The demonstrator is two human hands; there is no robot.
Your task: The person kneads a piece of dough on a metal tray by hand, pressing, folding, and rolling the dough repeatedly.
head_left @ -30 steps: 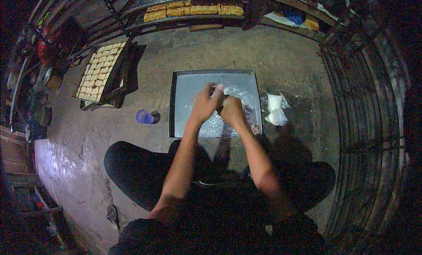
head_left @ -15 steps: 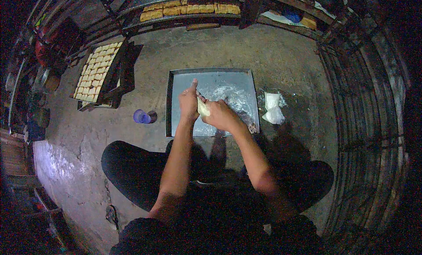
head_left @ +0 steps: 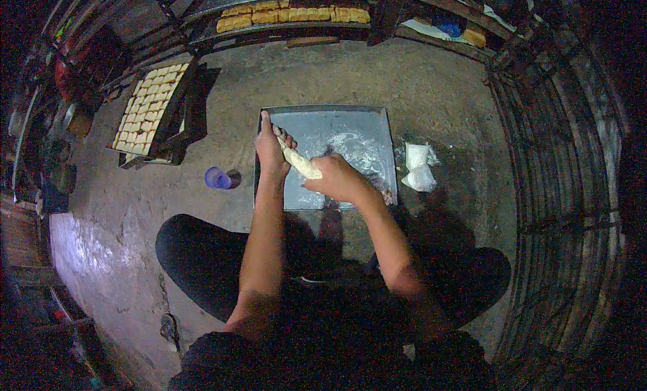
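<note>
A pale rope of dough [head_left: 301, 163] stretches slantwise between my two hands, above a shallow metal tray [head_left: 286, 196]. My left hand [head_left: 271, 147] is closed round its upper left end, thumb pointing away from me. The lower right end sits in the closed fingers of my right hand [head_left: 335, 178]. White flour [head_left: 357, 148] is smeared over the right half of the tray. Part of the tray and the dough's ends are hidden by my hands.
Right of the tray lies a white bag of powder [head_left: 419, 167]. A purple cup [head_left: 216, 178] stands to the left. Beyond it, a tray of small dough pieces [head_left: 146, 114] rests on another tray. Shelves at the back hold baked loaves [head_left: 293, 16]. Dark slats [head_left: 559, 209] line the right side.
My left hand has moved left, away from my right hand. A longer stretch of dough now shows between them. My right hand has hardly moved.
</note>
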